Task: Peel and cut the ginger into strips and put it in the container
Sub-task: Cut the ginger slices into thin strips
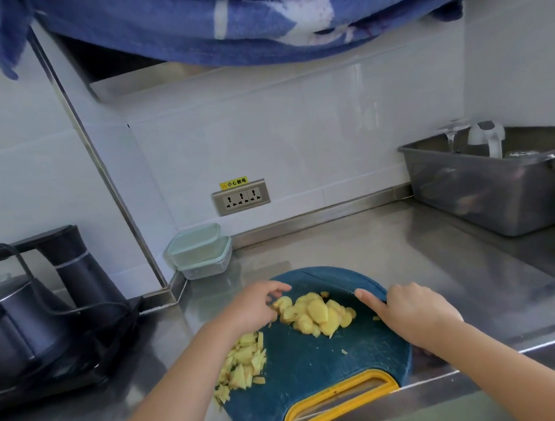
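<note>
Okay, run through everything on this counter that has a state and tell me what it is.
Cutting board: lying flat.
Ginger slices: sliced, piled mid-board, not yet strips.
Ginger strips: cut, heaped at the board's left edge.
Containers: stacked, lids on.
Knife: held edge-on in right hand.
Left hand: fingers curled on the slices.

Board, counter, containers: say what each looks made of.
Board: likely plastic, matte blue with knife scores and a moulded yellow handle. Counter: stainless steel, brushed, with dull reflections. Containers: seemingly clear plastic, perhaps glass, with translucent walls and pale green lids.
</note>
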